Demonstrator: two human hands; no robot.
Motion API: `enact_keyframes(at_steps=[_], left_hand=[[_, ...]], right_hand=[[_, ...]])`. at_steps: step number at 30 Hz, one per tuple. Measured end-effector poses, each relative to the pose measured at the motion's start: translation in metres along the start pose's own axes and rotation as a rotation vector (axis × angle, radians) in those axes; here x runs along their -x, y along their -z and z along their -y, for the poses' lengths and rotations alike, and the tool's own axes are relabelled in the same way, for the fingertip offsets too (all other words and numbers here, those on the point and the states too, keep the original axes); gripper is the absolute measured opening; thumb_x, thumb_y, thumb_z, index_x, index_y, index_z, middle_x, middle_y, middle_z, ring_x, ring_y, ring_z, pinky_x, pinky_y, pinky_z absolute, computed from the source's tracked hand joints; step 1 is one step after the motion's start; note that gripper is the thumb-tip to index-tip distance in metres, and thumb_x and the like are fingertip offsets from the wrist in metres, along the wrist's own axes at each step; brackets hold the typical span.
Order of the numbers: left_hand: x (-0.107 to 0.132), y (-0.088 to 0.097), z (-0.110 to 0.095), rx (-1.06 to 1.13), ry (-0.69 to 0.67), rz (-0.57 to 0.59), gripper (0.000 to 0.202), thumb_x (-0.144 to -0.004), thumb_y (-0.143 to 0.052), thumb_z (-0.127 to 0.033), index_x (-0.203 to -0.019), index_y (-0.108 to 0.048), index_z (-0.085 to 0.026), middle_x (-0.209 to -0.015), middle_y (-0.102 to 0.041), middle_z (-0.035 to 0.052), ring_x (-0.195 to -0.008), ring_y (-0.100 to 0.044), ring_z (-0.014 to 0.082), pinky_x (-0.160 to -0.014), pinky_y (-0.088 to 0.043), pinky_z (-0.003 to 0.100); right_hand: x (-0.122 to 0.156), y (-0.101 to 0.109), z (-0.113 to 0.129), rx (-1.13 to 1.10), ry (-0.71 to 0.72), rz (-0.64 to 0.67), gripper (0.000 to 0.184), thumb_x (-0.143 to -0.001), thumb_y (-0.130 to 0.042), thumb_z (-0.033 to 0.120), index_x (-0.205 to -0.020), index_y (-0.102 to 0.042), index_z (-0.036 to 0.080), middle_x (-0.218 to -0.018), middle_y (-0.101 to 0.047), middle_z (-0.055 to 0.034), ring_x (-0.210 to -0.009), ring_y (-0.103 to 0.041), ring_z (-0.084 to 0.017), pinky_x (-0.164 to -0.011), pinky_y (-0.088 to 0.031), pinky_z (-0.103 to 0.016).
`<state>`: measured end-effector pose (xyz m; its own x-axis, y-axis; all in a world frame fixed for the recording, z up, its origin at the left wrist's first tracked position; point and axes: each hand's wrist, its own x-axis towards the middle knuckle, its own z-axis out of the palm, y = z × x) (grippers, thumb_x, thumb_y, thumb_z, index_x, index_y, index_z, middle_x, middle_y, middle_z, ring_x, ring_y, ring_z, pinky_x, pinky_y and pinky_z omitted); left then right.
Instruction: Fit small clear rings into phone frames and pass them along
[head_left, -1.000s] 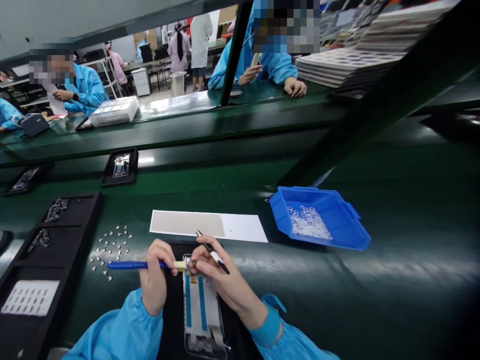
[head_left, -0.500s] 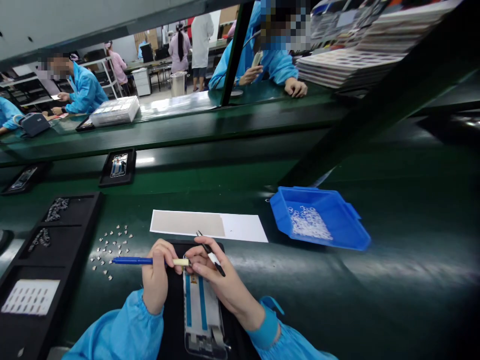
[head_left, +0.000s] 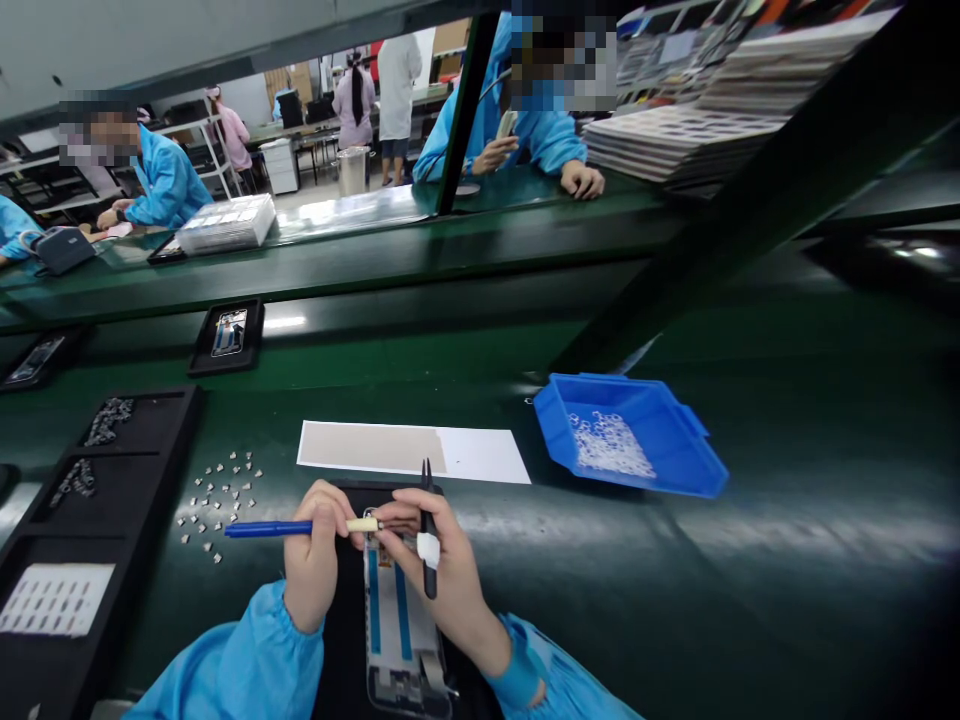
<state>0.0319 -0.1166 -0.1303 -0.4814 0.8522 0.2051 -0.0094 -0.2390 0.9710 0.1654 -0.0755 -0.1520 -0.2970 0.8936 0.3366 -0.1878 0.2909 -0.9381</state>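
Observation:
My left hand (head_left: 311,575) is closed round a blue pen-like tool (head_left: 266,528) with a cream tip, held level and pointing right. In my right hand (head_left: 457,590) a pair of black tweezers (head_left: 428,525) with a white wrap lies across the fingers, points away from me. The right thumb and fingertips meet at the end of the cream tip; whether they pinch something small there I cannot make out. Beneath both hands an opened phone body (head_left: 388,620) with two blue strips lies in a black tray (head_left: 341,650).
Small metal pieces (head_left: 217,558) lie scattered to the left, beside a black compartment tray (head_left: 150,490). A white and beige sheet (head_left: 480,455) is ahead; a blue bin (head_left: 675,465) of small clear rings stands right. Across the bench, a co-worker's hand (head_left: 581,180) rests near a dark post (head_left: 469,110).
The tweezers have swung from slanting left to pointing nearly straight ahead, as my right hand turned. My left hand keeps the blue tool at almost the same spot.

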Motion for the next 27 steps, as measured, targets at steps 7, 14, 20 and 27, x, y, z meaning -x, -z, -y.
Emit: enact_keyframes(at_steps=[7,14,20,27], left_hand=[[0.000,-0.002,-0.009,0.042,-0.084,0.087,0.021,-0.089,-0.065,-0.038,-0.083,-0.056,-0.020,-0.081,-0.062,-0.0010,-0.060,-0.066,0.0119,-0.063,-0.055,0.025],[0.006,0.007,-0.001,-0.379,-0.484,0.036,0.009,-0.087,-0.065,-0.013,-0.087,-0.067,-0.022,-0.087,-0.073,0.0039,-0.083,-0.071,0.0163,-0.074,-0.058,0.026],[0.009,0.015,0.000,-0.554,-0.677,0.151,0.018,-0.085,-0.067,-0.011,-0.096,-0.070,-0.024,-0.097,-0.075,0.0057,-0.085,-0.073,0.0179,-0.075,-0.060,0.026],[0.006,0.016,-0.002,-0.598,-0.855,0.322,0.020,-0.092,-0.058,-0.016,-0.110,-0.066,-0.021,-0.097,-0.074,0.0096,-0.097,-0.071,0.0201,-0.084,-0.060,0.031]], right_hand=[[-0.006,0.003,-0.002,-0.065,-0.047,-0.051,0.028,-0.089,-0.069,0.030,-0.112,-0.055,0.024,-0.092,-0.072,-0.0049,-0.082,-0.072,-0.020,-0.072,-0.063,-0.032],[-0.007,0.007,0.002,0.038,0.029,-0.140,0.022,-0.093,-0.063,0.025,-0.113,-0.054,0.024,-0.096,-0.072,-0.0063,-0.087,-0.072,-0.019,-0.079,-0.062,-0.034],[-0.005,0.005,0.001,0.161,0.097,-0.198,0.028,-0.088,-0.066,0.018,-0.112,-0.055,0.024,-0.083,-0.067,-0.0018,-0.072,-0.067,-0.017,-0.068,-0.060,-0.030],[-0.005,0.003,0.002,0.127,0.083,-0.194,0.036,-0.085,-0.062,0.012,-0.116,-0.052,0.026,-0.080,-0.064,0.0015,-0.069,-0.064,-0.014,-0.064,-0.056,-0.024]])
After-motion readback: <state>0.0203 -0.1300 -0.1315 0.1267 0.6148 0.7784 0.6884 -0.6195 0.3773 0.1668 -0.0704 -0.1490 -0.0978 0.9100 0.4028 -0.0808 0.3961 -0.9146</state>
